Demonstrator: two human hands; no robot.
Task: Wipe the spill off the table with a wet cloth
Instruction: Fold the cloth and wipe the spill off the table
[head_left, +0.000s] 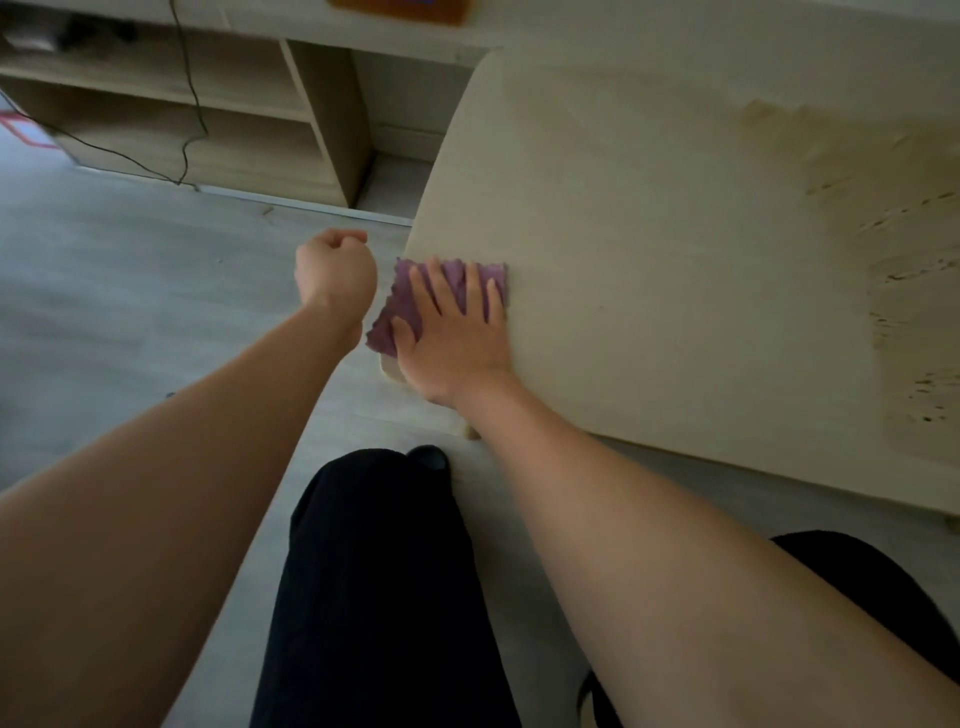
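A purple cloth (402, 299) lies on the near left corner of the pale wooden table (649, 234), partly hanging over its edge. My right hand (457, 338) presses flat on the cloth with straight, spread fingers. My left hand (335, 270) hovers just left of the table edge over the floor, fingers curled into a loose fist that holds nothing. A wet, streaky smear (883, 218) with dark specks covers the right side of the table top, well away from the cloth.
A low wooden shelf unit (234, 114) stands behind the table on the left, with a black cable (195, 104) hanging across it. Grey floor (130, 312) lies to the left. My legs in black trousers (374, 571) are below the table corner.
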